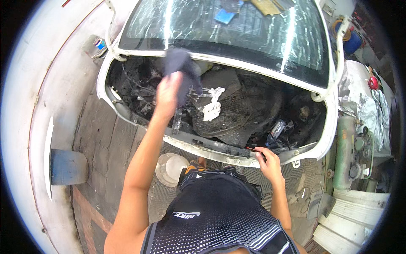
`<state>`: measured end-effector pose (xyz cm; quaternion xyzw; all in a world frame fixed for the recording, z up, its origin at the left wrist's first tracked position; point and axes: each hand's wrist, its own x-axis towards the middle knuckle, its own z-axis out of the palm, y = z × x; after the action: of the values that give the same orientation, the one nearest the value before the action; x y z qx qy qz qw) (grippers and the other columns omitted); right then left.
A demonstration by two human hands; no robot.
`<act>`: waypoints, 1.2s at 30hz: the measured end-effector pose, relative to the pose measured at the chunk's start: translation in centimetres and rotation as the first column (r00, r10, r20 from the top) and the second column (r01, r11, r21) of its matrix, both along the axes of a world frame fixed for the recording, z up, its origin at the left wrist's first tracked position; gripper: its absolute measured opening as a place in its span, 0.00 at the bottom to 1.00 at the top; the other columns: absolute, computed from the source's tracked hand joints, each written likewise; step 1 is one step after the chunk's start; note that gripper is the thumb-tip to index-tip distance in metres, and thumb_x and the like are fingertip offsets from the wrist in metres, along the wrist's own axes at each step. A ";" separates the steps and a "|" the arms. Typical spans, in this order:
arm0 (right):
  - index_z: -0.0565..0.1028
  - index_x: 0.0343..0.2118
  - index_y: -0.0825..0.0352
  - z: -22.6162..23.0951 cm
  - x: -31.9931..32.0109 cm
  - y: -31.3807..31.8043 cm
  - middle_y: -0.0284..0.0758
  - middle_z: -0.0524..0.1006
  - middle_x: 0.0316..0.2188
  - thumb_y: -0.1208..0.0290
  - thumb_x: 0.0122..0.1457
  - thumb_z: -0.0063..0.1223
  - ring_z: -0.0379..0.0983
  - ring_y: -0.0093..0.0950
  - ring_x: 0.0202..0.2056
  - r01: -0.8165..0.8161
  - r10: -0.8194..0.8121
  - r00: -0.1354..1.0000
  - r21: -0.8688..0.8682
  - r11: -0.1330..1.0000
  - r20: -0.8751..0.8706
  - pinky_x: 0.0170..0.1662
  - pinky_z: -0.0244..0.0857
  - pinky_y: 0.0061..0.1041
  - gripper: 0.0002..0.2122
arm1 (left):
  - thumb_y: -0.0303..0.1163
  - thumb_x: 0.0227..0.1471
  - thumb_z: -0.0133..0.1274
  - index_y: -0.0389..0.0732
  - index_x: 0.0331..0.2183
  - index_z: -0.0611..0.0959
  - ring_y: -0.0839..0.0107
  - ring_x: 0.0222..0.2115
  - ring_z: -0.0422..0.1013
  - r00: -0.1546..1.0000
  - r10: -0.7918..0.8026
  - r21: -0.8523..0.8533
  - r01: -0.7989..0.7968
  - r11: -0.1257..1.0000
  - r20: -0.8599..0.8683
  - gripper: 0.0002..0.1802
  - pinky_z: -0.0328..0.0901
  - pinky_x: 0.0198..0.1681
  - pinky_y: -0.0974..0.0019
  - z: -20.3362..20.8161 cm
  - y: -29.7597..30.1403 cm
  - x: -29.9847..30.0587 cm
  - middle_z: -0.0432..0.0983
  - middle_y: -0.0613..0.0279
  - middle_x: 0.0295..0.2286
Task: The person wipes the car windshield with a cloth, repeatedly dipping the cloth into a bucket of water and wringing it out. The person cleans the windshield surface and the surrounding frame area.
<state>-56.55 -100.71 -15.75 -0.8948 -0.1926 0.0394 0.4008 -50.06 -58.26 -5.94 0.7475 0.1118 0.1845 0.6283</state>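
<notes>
My left hand (167, 95) is raised over the left part of an open car trunk (237, 135), its fingers closed on a dark cloth (179, 70) that is smeared by motion. At the trunk's front lip, my right hand (270, 166) is closed around a small dark object with a red end (253, 149); its kind is hard to make out. A crumpled white rag (212, 106) lies on the dark trunk lining between my hands. Near the right hand, inside the trunk, a small silvery packet (277, 128) lies among dark plastic.
Beyond the trunk is the rear window (237, 42), with a blue pad (225, 16) on it. A white bucket (171, 169) stands below the bumper, a blue barrel (69, 167) by the left wall. On the right are a green tank (344, 152) and white panels (351, 220).
</notes>
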 end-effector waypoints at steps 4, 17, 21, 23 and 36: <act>0.82 0.48 0.66 1.5 -0.2 -1.9 0.44 0.84 0.43 0.72 0.66 0.57 0.83 0.43 0.42 0.061 -0.064 0.997 -0.057 0.996 -0.052 0.46 0.75 0.36 0.10 | 0.44 0.65 0.56 0.27 0.55 0.77 0.49 0.58 0.69 0.946 -0.235 0.742 -0.009 0.671 0.223 0.30 0.61 0.66 0.52 -4.3 -9.1 10.5 0.72 0.40 0.56; 0.80 0.50 0.69 -1.8 -3.6 -9.1 0.37 0.82 0.31 0.72 0.70 0.53 0.76 0.26 0.28 0.346 -0.356 0.916 -0.085 0.934 -0.184 0.35 0.69 0.27 0.11 | 0.35 0.48 0.68 0.35 0.51 0.82 0.49 0.55 0.72 0.857 -0.289 0.892 -0.346 0.292 0.427 0.28 0.65 0.63 0.50 -7.2 -0.5 12.8 0.76 0.51 0.53; 0.80 0.50 0.69 0.5 -2.5 -6.7 0.35 0.82 0.27 0.73 0.70 0.52 0.73 0.22 0.24 0.400 -0.404 0.888 -0.062 0.914 -0.220 0.31 0.67 0.27 0.11 | 0.34 0.51 0.68 0.37 0.51 0.83 0.48 0.55 0.73 0.874 -0.174 0.870 -0.393 0.298 0.455 0.26 0.66 0.62 0.50 -7.8 8.3 12.4 0.78 0.49 0.51; 0.80 0.50 0.70 1.0 -1.7 -5.3 0.36 0.82 0.27 0.73 0.70 0.52 0.73 0.22 0.24 0.417 -0.427 0.879 -0.090 0.904 -0.214 0.31 0.67 0.26 0.11 | 0.34 0.52 0.67 0.37 0.51 0.83 0.47 0.55 0.74 0.886 -0.125 0.872 -0.401 0.282 0.447 0.25 0.66 0.62 0.50 -8.0 12.6 12.1 0.79 0.48 0.51; 0.81 0.50 0.70 6.8 5.9 9.5 0.31 0.81 0.28 0.74 0.70 0.53 0.71 0.17 0.26 0.253 -0.242 0.949 0.030 0.967 -0.203 0.32 0.66 0.22 0.10 | 0.40 0.54 0.62 0.36 0.40 0.82 0.46 0.42 0.75 0.800 0.004 0.690 -0.519 0.505 0.600 0.18 0.67 0.52 0.44 -6.2 14.5 12.8 0.79 0.47 0.38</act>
<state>-50.65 -91.18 -8.96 -0.8919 -0.0389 0.0721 0.4447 -37.23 -43.77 -12.16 0.8435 -0.0479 0.5086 0.1662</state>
